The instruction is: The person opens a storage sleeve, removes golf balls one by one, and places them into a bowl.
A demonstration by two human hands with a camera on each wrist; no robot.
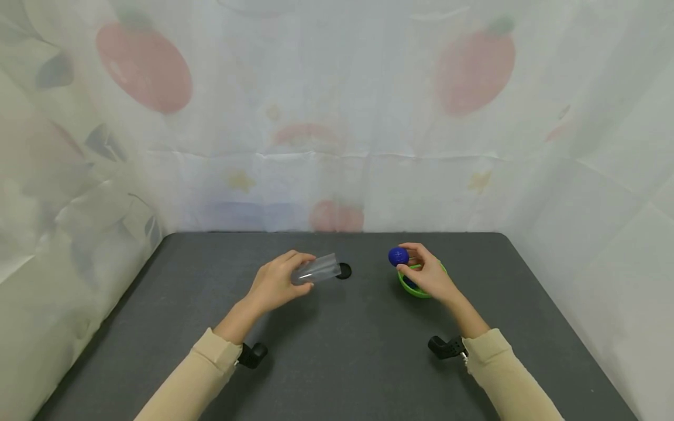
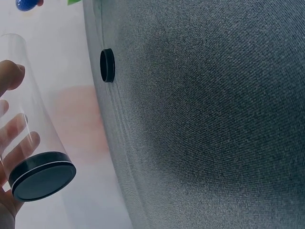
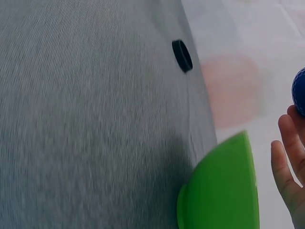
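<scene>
Clear plastic tube (image 1: 316, 270): held in the left hand (image 1: 274, 286), lying almost level above the surface, one end pointing toward the middle of the scene; a black cap (image 2: 43, 175) closes the end seen in the left wrist view.
Left hand: fingers curled over the tube from above, thumb under it; fingertips (image 2: 12, 76) show through the clear wall in the left wrist view; forearm reaches in from the lower left, wrist raised off the surface.
Blue ball (image 1: 398, 256): pinched between the thumb and fingertips of the right hand (image 1: 429, 275), lifted just above and to the left of the green bowl's rim; its surface looks finely dimpled.
Right hand: fingers bent round the ball, palm turned left toward the other hand, hovering over the bowl; forearm enters from the lower right.
Green bowl (image 1: 408, 285): stands on the surface under the right hand, largely covered by it; something dark blue shows inside, too hidden to tell what.
Black disc (image 1: 343, 271): lies flat on the surface just beyond the tube's free end, between the two hands, apart from both.
Surface (image 1: 337, 362): dark grey, fabric-like texture, rounded far corners.
Sleeves: beige, reaching to each wrist; a black camera mount (image 1: 446, 347) sits under the right wrist, another (image 1: 253, 354) under the left.
Backdrop (image 1: 337, 117): pale sheeting printed with faded red fruit, hanging on three sides.
</scene>
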